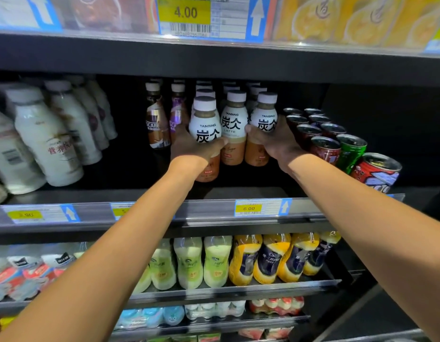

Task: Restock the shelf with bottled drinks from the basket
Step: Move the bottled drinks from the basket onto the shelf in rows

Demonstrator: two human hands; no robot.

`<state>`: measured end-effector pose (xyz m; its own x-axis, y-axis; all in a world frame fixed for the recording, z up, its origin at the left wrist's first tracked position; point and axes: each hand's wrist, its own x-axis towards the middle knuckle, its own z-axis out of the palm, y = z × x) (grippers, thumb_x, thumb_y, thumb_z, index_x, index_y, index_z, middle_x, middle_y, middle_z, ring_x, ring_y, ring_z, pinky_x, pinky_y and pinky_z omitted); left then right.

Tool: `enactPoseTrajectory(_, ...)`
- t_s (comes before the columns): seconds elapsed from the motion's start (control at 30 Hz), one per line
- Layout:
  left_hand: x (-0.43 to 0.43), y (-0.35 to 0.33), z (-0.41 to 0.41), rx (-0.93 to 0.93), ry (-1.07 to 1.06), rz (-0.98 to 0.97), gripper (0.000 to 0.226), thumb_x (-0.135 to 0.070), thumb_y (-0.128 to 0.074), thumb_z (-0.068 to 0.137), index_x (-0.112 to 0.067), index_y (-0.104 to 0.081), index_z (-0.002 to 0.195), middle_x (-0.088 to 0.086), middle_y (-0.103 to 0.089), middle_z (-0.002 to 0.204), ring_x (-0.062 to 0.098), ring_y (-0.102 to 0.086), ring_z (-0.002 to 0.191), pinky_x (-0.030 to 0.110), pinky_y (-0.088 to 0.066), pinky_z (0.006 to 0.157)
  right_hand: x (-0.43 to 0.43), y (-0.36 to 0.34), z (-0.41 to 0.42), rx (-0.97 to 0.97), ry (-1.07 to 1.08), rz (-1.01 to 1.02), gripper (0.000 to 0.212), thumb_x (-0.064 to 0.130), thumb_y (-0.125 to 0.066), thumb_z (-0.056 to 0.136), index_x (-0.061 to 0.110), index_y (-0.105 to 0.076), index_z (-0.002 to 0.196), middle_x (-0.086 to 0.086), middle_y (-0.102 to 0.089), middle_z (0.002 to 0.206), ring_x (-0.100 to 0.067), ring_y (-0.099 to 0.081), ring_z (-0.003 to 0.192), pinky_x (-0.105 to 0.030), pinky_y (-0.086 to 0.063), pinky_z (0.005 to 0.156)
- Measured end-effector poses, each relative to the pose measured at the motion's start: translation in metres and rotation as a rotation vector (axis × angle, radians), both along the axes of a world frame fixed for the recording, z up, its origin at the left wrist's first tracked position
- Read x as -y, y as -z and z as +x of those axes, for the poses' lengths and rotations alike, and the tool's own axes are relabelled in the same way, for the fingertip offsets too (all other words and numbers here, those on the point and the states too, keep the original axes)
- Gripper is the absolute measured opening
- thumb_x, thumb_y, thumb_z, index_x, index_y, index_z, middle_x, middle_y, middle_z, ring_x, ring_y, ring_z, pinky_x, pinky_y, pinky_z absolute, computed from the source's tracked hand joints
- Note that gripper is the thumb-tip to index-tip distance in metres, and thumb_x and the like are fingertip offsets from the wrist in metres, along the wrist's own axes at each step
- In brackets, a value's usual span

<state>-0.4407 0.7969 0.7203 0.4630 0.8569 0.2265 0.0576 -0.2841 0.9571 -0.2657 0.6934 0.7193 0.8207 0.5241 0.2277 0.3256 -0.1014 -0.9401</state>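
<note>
Black bare shelf [241,191] between latte bottles [233,124] and front lip [209,211]

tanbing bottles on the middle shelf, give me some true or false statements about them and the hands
1. The left hand grips the left Tanbing bottle. True.
2. The right hand holds the green can. False: it grips the right Tanbing bottle; the green can stands untouched further right.
3. The middle Tanbing bottle reads LATTE on its label. True.
4. The price tag on the shelf edge below these bottles reads 4.00. False: it reads 6.00.
</note>
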Motion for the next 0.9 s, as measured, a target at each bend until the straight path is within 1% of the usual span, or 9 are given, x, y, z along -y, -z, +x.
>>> enactPoseTrajectory(0.1, 0.0004, -0.0021, -0.0003, 0.016, 0.009, -0.023, 0.076, -0.028, -0.091, 0.065, -0.014, -0.049, 0.127, -0.006, -0.064, 0.105, 0.016, -0.064, 0.097, 0.032, -0.052, 0.087, 0.0, 0.0034, 0.0013, 0.013, 0.0, 0.01, 0.063, 0.041, -0.082, 0.077, 0.023, -0.046, 0.125, 0.005, -0.066, 0.115, -0.014, -0.063, 0.104, -0.034, -0.051, 0.089)
enactPoseTrajectory(0.2, 0.0018, -0.0033, -0.0011, 0.01, 0.011, -0.022, 0.076, -0.027, -0.09, 0.067, -0.014, -0.047, 0.128, -0.007, -0.06, 0.104, 0.013, -0.059, 0.094, 0.03, -0.05, 0.086, -0.0007, 0.0043, 0.0039, 0.032, -0.011, 0.014, 0.062, 0.042, -0.081, 0.079, 0.023, -0.045, 0.126, 0.005, -0.065, 0.117, -0.014, -0.063, 0.106, -0.034, -0.05, 0.089)
enactPoseTrajectory(0.33, 0.0013, -0.0031, -0.0019, 0.014, 0.003, -0.026, 0.076, -0.028, -0.091, 0.066, -0.013, -0.048, 0.128, -0.007, -0.062, 0.104, 0.014, -0.061, 0.095, 0.031, -0.052, 0.088, -0.0007, 0.0077, 0.0073, 0.039, -0.029, 0.024, 0.061, 0.042, -0.08, 0.08, 0.025, -0.044, 0.126, 0.006, -0.064, 0.117, -0.014, -0.061, 0.108, -0.033, -0.049, 0.09)
enactPoseTrajectory(0.4, 0.0007, -0.0017, -0.0014, 0.01, 0.003, -0.044, 0.078, -0.032, -0.092, 0.061, -0.015, -0.051, 0.126, -0.005, -0.067, 0.109, 0.016, -0.065, 0.099, 0.036, -0.054, 0.091, -0.0007, 0.0065, 0.0056, 0.034, -0.045, 0.034, 0.067, 0.045, -0.082, 0.077, 0.023, -0.044, 0.128, 0.006, -0.065, 0.118, -0.014, -0.062, 0.109, -0.033, -0.051, 0.091)
enactPoseTrajectory(0.5, 0.0012, -0.0021, -0.0019, 0.003, 0.011, -0.049, 0.08, -0.036, -0.091, 0.058, -0.016, -0.052, 0.125, -0.007, -0.068, 0.11, 0.015, -0.066, 0.099, 0.036, -0.054, 0.092, -0.0012, 0.0052, 0.0085, 0.058, -0.059, 0.028, 0.088, 0.063, -0.084, 0.061, 0.021, -0.049, 0.13, 0.004, -0.07, 0.116, -0.014, -0.067, 0.107, -0.042, -0.055, 0.094)
enactPoseTrajectory(0.67, 0.0045, -0.0036, -0.004, 0.006, -0.008, -0.041, 0.071, -0.029, -0.09, 0.066, -0.015, -0.052, 0.125, -0.004, -0.067, 0.111, 0.015, -0.063, 0.099, 0.032, -0.052, 0.088, -0.0019, 0.0058, 0.0076, 0.029, -0.06, 0.019, 0.076, 0.048, -0.082, 0.075, 0.02, -0.042, 0.133, 0.004, -0.065, 0.12, -0.016, -0.061, 0.113, -0.04, -0.05, 0.098)
enactPoseTrajectory(0.77, 0.0062, -0.0027, -0.0039, -0.008, -0.022, -0.032, 0.07, -0.031, -0.089, 0.067, -0.016, -0.051, 0.124, -0.003, -0.066, 0.113, 0.016, -0.062, 0.1, 0.031, -0.051, 0.088, -0.0023, 0.0045, 0.0069, 0.025, -0.064, 0.002, 0.078, 0.05, -0.081, 0.074, 0.02, -0.041, 0.134, 0.004, -0.064, 0.121, -0.017, -0.061, 0.114, -0.041, -0.049, 0.099)
enactPoseTrajectory(0.83, 0.007, -0.0042, -0.004, -0.026, -0.026, -0.027, 0.07, -0.032, -0.088, 0.068, -0.016, -0.049, 0.124, -0.002, -0.066, 0.116, 0.016, -0.061, 0.103, 0.031, -0.05, 0.089, -0.0019, 0.0024, 0.0065, 0.025, -0.067, -0.007, 0.087, 0.058, -0.082, 0.068, 0.021, -0.041, 0.135, 0.004, -0.065, 0.121, -0.016, -0.062, 0.112, -0.043, -0.05, 0.1)
enactPoseTrajectory(0.9, 0.0076, -0.0062, -0.0044, -0.062, -0.03, -0.002, 0.068, -0.035, -0.087, 0.07, -0.016, -0.048, 0.123, 0.0, -0.065, 0.119, 0.019, -0.062, 0.108, 0.033, -0.05, 0.091, 0.0002, -0.0005, 0.0042, 0.027, -0.079, -0.028, 0.092, 0.058, -0.082, 0.066, 0.02, -0.037, 0.138, 0.003, -0.063, 0.124, -0.016, -0.061, 0.114, -0.043, -0.049, 0.1)
